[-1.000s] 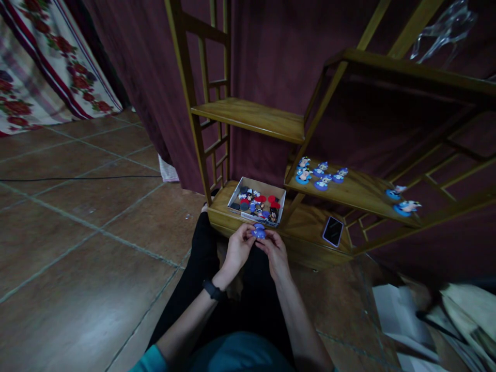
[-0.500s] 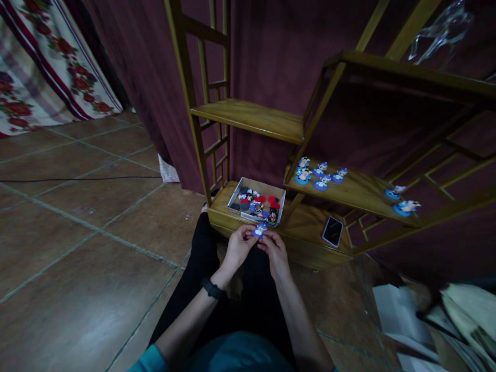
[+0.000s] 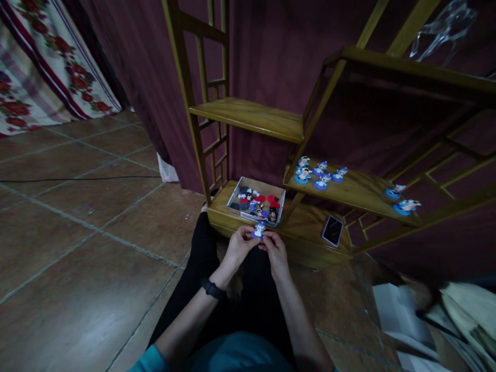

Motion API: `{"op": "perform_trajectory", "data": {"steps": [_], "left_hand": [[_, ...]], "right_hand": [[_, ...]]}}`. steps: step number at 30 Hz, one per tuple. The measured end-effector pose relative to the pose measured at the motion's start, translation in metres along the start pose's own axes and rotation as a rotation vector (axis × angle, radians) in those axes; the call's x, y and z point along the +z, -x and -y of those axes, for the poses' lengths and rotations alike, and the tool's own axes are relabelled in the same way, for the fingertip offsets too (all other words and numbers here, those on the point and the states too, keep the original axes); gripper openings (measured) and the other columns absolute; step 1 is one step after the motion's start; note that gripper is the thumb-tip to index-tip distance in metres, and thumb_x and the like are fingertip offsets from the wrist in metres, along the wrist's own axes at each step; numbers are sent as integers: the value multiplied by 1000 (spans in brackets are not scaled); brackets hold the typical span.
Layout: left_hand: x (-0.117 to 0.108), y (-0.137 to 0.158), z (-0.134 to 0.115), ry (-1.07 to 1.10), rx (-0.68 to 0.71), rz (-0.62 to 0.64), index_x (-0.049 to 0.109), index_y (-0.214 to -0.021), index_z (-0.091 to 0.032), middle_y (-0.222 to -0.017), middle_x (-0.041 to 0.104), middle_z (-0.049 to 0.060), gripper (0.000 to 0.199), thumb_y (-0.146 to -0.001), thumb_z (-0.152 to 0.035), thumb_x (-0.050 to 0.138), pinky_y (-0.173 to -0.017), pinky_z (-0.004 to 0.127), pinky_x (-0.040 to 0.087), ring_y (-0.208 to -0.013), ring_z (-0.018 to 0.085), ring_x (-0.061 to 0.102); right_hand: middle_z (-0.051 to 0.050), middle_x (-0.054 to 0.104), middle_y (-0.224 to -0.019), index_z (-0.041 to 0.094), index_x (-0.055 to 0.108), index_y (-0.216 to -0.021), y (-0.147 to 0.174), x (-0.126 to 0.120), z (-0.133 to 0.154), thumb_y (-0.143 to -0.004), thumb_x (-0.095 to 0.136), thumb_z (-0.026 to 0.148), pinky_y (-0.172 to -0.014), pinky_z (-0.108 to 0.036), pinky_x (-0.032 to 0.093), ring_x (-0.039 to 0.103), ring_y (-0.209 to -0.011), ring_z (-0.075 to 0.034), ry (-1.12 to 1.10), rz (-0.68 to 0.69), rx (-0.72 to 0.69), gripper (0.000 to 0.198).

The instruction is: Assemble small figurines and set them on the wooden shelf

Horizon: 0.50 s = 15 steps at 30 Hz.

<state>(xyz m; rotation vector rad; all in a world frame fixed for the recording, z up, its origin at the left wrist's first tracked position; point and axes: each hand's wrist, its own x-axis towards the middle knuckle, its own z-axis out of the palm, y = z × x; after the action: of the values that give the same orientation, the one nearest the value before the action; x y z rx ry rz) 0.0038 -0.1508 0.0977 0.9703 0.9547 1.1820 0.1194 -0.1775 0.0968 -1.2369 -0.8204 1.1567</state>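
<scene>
Left hand (image 3: 237, 248) and right hand (image 3: 276, 252) both mine, fingertips pinched on one purple-and-white figurine (image 3: 259, 230), just in front of the box (image 3: 267, 189). Looks partway: seven figurines (image 3: 322, 181) on the shelf (image 3: 366, 192), loose pieces (image 3: 261, 199) in the box. Bare wood between shelf groups; box's near wall close to my fingers, phone (image 3: 332, 231) farther right.

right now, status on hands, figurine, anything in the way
Both hands holding purple-and-white figurine. White front showing. Open box just beyond, nothing seen blocking.
</scene>
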Motion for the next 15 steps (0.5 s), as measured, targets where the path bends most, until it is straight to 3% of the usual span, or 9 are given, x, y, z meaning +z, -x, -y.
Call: {"op": "perform_trajectory", "data": {"steps": [15], "left_hand": [[-1,2,2,33,-40,-40,60,-79,-15,-73,63,1,32,-55,-27,77,-67,25,43,-68,12,57]], "right_hand": [[0,63,-84,22,62,-82,-1,-1,-1,-74,57,37,-62,-25,50,57,-73,-13,73,11,-65,18]]}}
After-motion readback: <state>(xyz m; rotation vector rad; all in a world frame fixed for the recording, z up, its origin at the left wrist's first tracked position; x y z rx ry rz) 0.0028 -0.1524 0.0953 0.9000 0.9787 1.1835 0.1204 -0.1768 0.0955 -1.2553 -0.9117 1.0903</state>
